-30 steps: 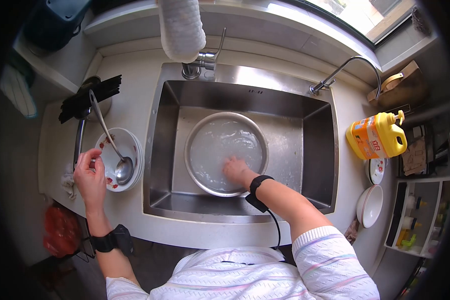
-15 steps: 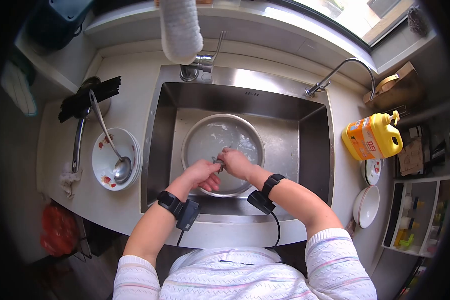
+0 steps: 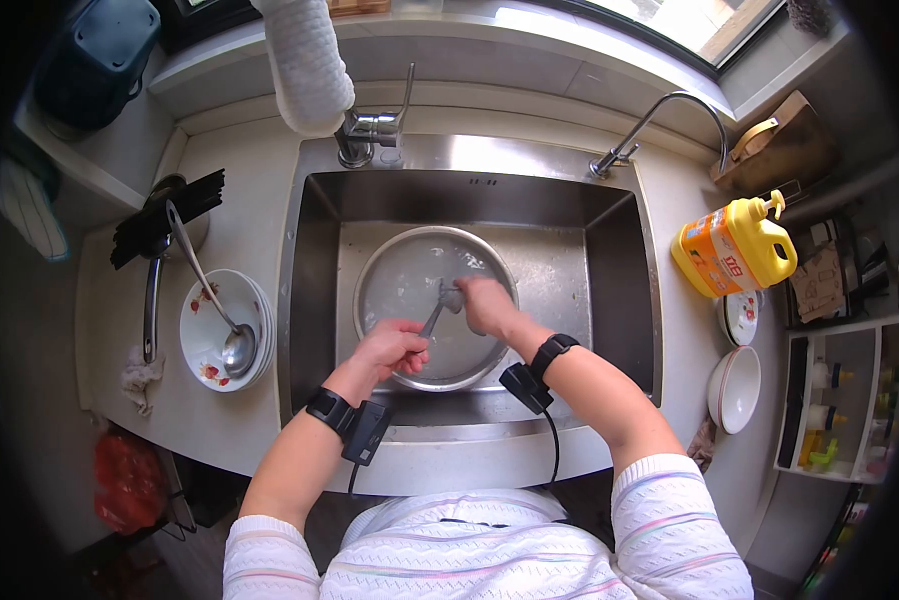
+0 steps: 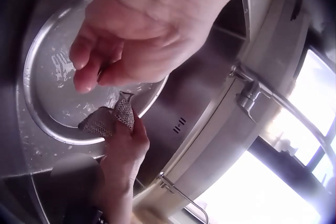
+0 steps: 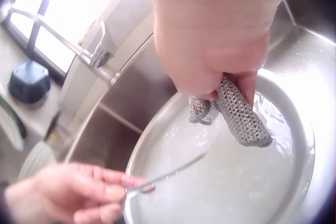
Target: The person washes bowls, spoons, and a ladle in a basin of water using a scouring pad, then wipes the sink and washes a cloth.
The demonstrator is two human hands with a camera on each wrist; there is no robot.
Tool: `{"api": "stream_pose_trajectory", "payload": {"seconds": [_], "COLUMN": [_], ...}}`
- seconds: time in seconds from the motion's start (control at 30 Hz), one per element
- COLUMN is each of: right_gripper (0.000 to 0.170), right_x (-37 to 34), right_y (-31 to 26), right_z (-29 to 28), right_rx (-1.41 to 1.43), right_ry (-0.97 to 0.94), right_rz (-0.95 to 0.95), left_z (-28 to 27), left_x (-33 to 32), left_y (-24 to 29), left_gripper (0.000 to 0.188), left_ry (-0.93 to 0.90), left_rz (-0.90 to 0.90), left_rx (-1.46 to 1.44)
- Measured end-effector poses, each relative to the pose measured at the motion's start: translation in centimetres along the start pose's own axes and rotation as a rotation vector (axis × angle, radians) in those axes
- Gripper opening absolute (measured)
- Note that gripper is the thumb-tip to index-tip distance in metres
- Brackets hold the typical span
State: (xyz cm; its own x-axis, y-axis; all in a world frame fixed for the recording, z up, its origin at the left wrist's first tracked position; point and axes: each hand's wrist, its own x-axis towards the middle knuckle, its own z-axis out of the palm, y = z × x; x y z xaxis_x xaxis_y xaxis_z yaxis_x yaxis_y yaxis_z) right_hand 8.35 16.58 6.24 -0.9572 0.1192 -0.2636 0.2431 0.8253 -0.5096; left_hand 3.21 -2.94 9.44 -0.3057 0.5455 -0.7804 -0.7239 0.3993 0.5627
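Over a round metal basin [image 3: 436, 230] of cloudy water, your left hand [image 3: 388, 348] pinches one end of a slender metal utensil [image 5: 169, 175], its far tip angled up toward your right hand [image 3: 488, 305], which clasps a folded grey mesh scrub cloth [image 5: 242, 116]. The right-wrist view shows the tip just short of the mesh.

The likeliest mishap is a slip: the utensil is thin, probably wet, and pinched only at one end, so a sharp pull could drop it into water too murky to find it quickly. The cloth's loose folds might also catch the tip and twist it from your fingers.

Your hands work inside the basin's rim, where a low wrist could knock the edge and slop water. Within the stainless-steel sink [image 3: 555, 300], the wider floor lies to the basin's right; the left and near walls stand closer. Beyond the left edge, a ladle [image 3: 238, 350] leans in stacked floral dishes [image 3: 205, 320], which a wide left swing might catch. The air above the basin offers you freer room.
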Motion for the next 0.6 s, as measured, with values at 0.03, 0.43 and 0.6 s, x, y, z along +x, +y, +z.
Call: {"api": "stream_pose_trajectory", "payload": {"seconds": [0.03, 0.43, 0.6], "right_gripper": [0.033, 0.025, 0.019], "right_x": [0.2, -1.6, -2.0], "right_y": [0.6, -0.1, 0.6], "right_z": [-0.8, 0.6, 0.6], "right_rx": [-0.001, -0.029, -0.33], "right_ry": [0.0, -0.116, -0.053], "right_rz": [0.003, -0.028, -0.081], "left_z": [-0.3, 0.6, 0.5], "left_x": [-0.2, -4.0, -5.0], "left_y": [-0.1, 0.3, 0.1], "left_gripper": [0.038, 0.028, 0.021], "left_ry": [-0.003, -0.191, -0.17], "left_rz": [-0.001, -0.018, -0.024], "left_rx": [0.001, 0.012, -0.066]}}
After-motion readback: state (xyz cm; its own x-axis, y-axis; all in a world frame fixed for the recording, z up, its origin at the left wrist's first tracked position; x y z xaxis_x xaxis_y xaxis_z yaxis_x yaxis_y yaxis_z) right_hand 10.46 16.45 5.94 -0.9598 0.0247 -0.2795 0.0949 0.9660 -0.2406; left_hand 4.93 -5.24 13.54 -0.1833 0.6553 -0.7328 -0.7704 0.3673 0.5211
